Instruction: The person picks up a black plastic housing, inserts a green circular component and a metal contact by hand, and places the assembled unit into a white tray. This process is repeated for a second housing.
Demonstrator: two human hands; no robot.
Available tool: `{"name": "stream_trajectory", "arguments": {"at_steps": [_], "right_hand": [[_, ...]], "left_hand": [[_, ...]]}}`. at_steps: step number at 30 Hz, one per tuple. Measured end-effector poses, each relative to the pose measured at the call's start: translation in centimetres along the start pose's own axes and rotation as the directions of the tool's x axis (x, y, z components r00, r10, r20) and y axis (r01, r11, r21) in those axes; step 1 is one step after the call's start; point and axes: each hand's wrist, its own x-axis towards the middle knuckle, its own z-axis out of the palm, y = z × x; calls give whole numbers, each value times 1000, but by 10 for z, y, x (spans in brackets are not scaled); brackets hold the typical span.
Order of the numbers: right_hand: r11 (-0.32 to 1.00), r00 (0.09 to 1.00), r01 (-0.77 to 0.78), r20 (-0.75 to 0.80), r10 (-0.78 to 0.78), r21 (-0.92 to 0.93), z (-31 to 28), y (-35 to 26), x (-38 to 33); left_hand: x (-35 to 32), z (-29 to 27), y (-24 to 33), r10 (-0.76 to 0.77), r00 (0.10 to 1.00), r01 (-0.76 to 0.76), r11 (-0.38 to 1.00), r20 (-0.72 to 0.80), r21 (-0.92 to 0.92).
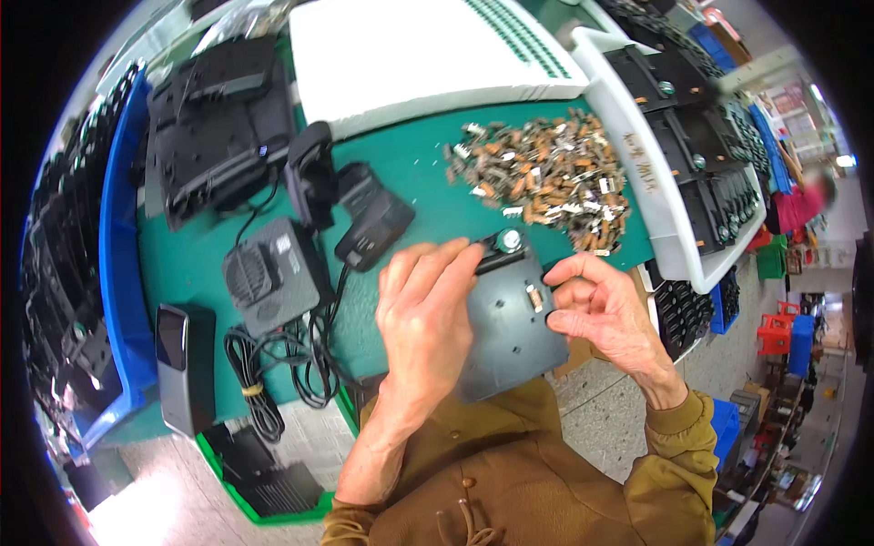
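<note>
A flat dark grey plastic panel (510, 350) is held tilted in front of my body, at the near edge of the green table. My left hand (423, 314) grips its left side and upper edge, with the fingers curled over a black raised strip; the thumb is mostly hidden. A round silvery part (510, 240) sits at the top of this strip. My right hand (605, 318) is closed at the panel's right edge, thumb and bent fingers against it. Beside those fingertips, a small metal-and-tan clip (534, 297) lies on the panel's face.
A heap of small brown-and-white clips (546, 177) covers the far right of the green mat (423, 136). Leftward stand black devices (369, 218), a grey speaker-like box (273, 273) and coiled cables (255, 391). A white foam box (428, 64), blue bin (123, 264) and white tray (628, 136) surround the mat.
</note>
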Motion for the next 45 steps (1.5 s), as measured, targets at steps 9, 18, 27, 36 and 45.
{"name": "stream_trajectory", "arguments": {"at_steps": [9, 18, 27, 36, 45], "right_hand": [[973, 995, 85, -61, -73, 214, -46, -4, -39], [905, 731, 362, -671, -126, 224, -169, -25, -45], [817, 468, 494, -883, 39, 298, -244, -25, 39], [844, 299, 467, -946, 129, 263, -253, -24, 76], [842, 308, 473, -944, 119, 260, -253, -18, 95]], "left_hand": [[-8, -11, 1, -76, 997, 73, 992, -24, -101], [-7, -8, 4, -54, 999, 53, 995, -6, -85], [-9, -9, 4, -69, 997, 70, 997, 29, -40], [-7, -9, 6, -87, 995, 88, 996, 40, -26], [-8, -9, 5, -93, 994, 94, 995, 50, -14]]}}
